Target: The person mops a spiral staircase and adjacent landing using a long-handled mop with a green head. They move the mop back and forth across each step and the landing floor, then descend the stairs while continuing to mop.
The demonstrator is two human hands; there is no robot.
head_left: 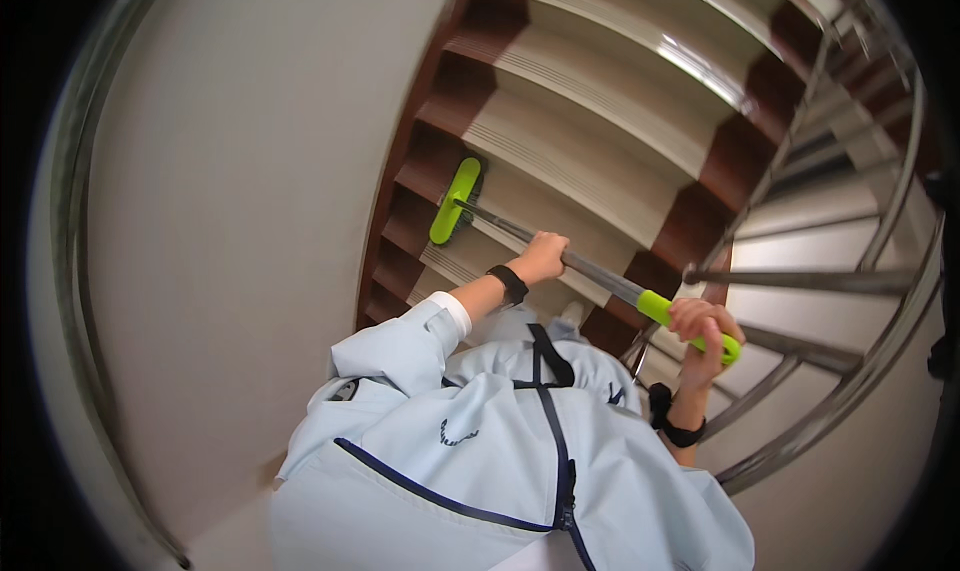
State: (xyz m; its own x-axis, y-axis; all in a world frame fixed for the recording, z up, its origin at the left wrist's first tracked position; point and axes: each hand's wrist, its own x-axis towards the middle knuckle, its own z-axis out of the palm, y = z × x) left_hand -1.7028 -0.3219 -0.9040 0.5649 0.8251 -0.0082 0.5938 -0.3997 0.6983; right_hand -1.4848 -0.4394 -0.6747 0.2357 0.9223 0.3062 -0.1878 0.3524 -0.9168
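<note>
A long-handled broom slants across the staircase before me. Its lime-green head [456, 200] has dark bristles and rests on a step at the left side, close to the wall. My left hand [544, 257] is wrapped around the grey metal pole [604, 277] partway along. At the upper end, my right hand [705, 329] holds the lime-green handle grip [654, 306], with the rounded tip showing past the fingers. The bristles' contact with the tread is partly hidden by the head.
Cream stair treads [570, 128] with dark red-brown ends and grooved edges span the upper view. A metal railing [810, 277] curves along the right, near my right hand. A plain pale wall [240, 196] borders the left. One light shoe [572, 314] shows below the pole.
</note>
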